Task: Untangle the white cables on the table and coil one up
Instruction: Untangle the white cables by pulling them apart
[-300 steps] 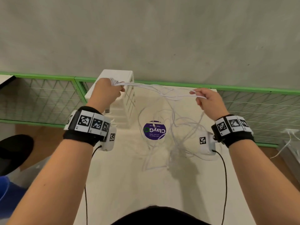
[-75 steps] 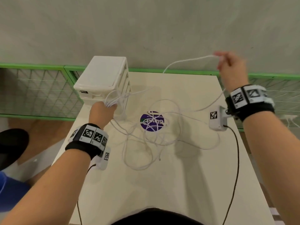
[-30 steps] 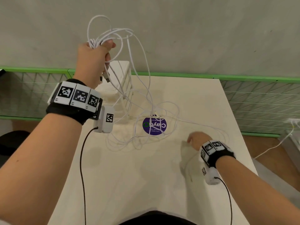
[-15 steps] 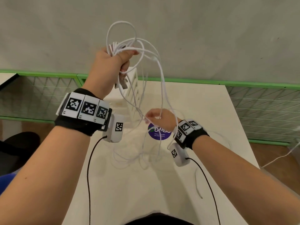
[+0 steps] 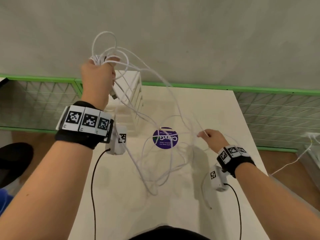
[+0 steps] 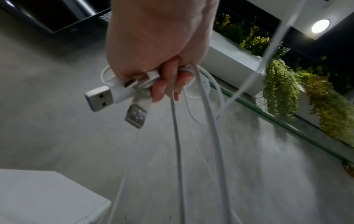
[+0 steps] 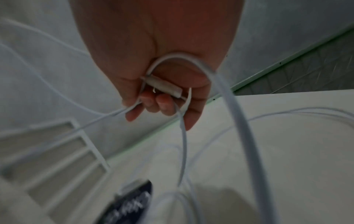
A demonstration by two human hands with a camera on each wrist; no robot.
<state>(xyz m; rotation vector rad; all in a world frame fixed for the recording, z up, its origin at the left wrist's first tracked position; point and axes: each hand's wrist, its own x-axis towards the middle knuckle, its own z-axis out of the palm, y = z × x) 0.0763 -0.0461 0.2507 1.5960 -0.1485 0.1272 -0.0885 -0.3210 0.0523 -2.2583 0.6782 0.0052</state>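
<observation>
My left hand [image 5: 97,73] is raised above the table's far left and grips a bunch of white cables [image 5: 138,104]; in the left wrist view its fingers [image 6: 166,84] curl round the strands with USB plugs [image 6: 100,97] sticking out. Loops rise above the fist and long strands hang down to a tangle [image 5: 162,163] on the table. Low at the right, my right hand [image 5: 210,138] holds a white cable end; the right wrist view shows a small connector [image 7: 162,86] and its cable [image 7: 184,136] caught in the curled fingers.
The white table [image 5: 121,205] carries a round purple sticker [image 5: 165,140] and a white drawer unit [image 5: 134,99] at the far left. A green-framed wire fence [image 5: 259,90] runs behind the table before a grey wall. Another cable end [image 5: 207,200] lies near the right wrist.
Over the last second my right hand rose from the table to the hanging strands, took a cable end and pulled it out to the right. My left hand stays raised with the bunch.
</observation>
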